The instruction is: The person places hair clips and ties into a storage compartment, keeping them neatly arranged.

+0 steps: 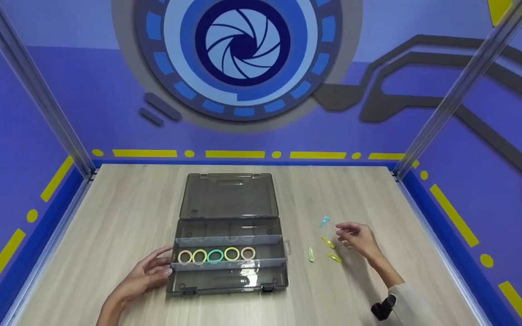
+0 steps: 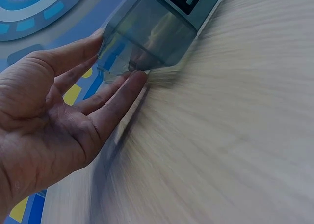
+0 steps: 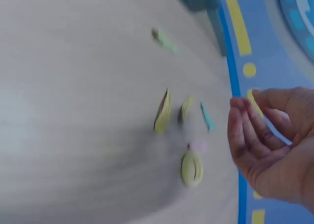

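A smoky translucent plastic case [image 1: 230, 195] lies with its lid raised. In its middle compartment several hair ties [image 1: 215, 256] stand in a row: peach, yellow and teal. My left hand [image 1: 145, 274] rests against the case's left side, its fingers fairly straight; in the left wrist view the fingertips touch the case's end wall. To the right, my right hand [image 1: 360, 240] hovers over the table, fingers loosely bent, holding nothing. Near it lie a blue hair clip [image 1: 324, 221], yellow hair clips [image 1: 334, 258] and a pale green one [image 1: 311, 254]. The right wrist view also shows an oval cream clip [image 3: 192, 168] and something pink [image 3: 198, 145], blurred.
Dividers split the case into long compartments, and two latches [image 1: 268, 288] sit on its front edge. The wooden table [image 1: 120, 203] is bounded by blue walls with metal posts [image 1: 451, 90] at the corners. A black wrist camera [image 1: 383, 308] sits by the right sleeve.
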